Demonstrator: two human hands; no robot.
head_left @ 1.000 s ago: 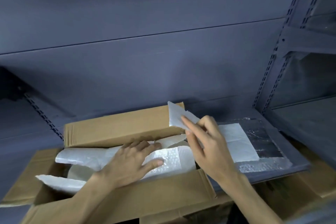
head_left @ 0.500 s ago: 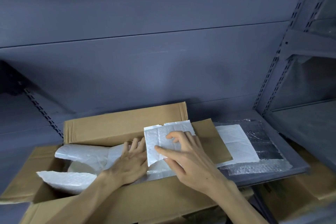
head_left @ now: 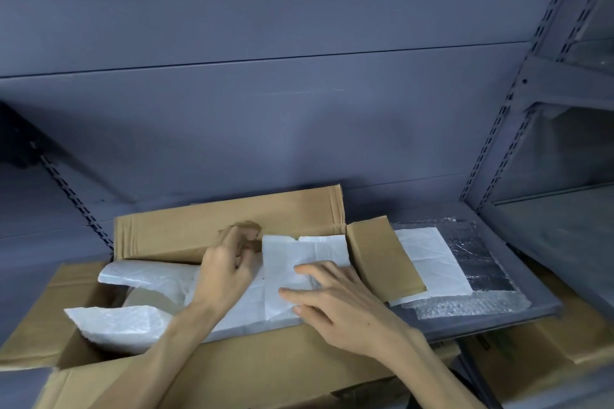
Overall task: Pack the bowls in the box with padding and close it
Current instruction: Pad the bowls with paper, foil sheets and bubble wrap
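An open cardboard box (head_left: 265, 359) sits in front of me, its back flap (head_left: 282, 212) standing up and its right flap (head_left: 382, 259) folded outward. White foam padding (head_left: 116, 325) fills it. A pale rounded shape (head_left: 146, 299), possibly a bowl, shows between the pieces. My right hand (head_left: 332, 302) presses spread fingers on a creased white sheet (head_left: 299, 252) lying over the contents at the right end. My left hand (head_left: 229, 266) is raised over the padding, its blurred fingers near the back flap, holding nothing I can see.
A grey metal shelf (head_left: 531, 276) to the right carries another white sheet (head_left: 428, 262) and bubble wrap (head_left: 471, 302). More cardboard (head_left: 548, 342) lies below it. Slotted shelf uprights (head_left: 498, 143) stand at the right, and a grey back panel is behind the box.
My right hand brought the white sheet from the right flap down onto the contents and now presses it. My left hand lifted off the padding toward the back flap.
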